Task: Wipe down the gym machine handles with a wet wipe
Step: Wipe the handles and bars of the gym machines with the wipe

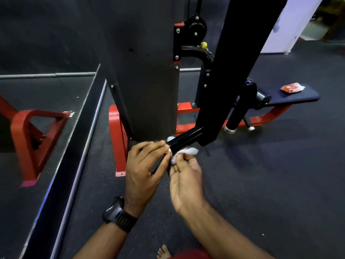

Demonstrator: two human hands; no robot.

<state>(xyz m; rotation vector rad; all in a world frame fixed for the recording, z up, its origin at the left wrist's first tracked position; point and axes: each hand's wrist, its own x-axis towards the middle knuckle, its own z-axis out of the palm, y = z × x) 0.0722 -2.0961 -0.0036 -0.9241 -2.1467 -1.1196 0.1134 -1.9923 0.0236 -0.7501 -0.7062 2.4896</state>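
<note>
Closest to me, my left hand [147, 165], a black watch [115, 214] on its wrist, curls its fingers about the free end of the short black handle [188, 138] and pinches the tip. Just below the handle my right hand [186, 182] pinches the white wet wipe [188, 152] between thumb and fingers, pressing it to the handle's underside. Well beyond the handle, to its right, a red-and-white packet [292, 87] lies on the dark seat pad [306, 96]; I cannot tell its contents.

Gym; weight machine [147, 75]; padded bench [293, 95]; rubber floor [261, 174]
</note>
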